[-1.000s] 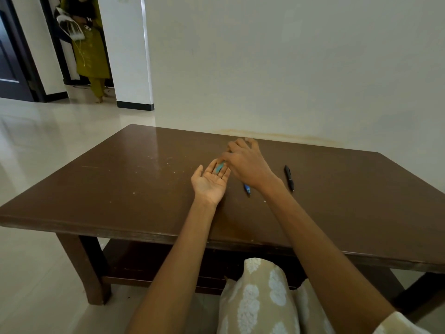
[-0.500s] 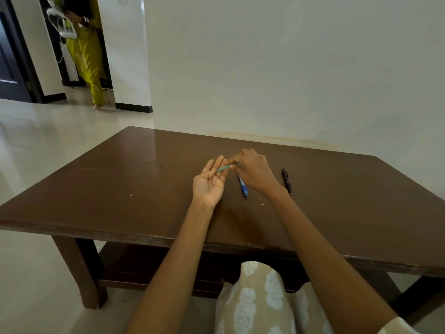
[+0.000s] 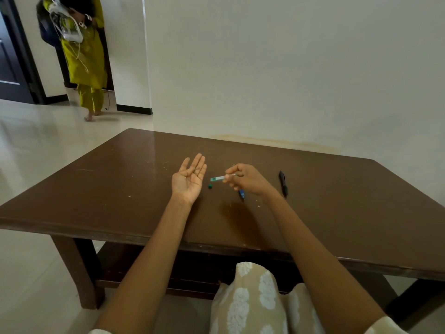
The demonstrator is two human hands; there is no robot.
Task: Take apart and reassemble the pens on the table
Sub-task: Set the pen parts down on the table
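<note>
The green pen barrel (image 3: 220,178) lies left-right in my right hand (image 3: 248,180), pinched at its right end. Its small green cap (image 3: 210,186) sits on the table (image 3: 120,189) just below, between both hands; my left hand (image 3: 190,180) rests flat open, empty, slightly nearer.

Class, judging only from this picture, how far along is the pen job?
Done: a small green piece lies loose on the table, so one pen looks partly taken apart. In hand: the right hand pinches the green pen piece; the left hand is open, palm up. Left: the black pen and blue pen lie unheld.
</note>
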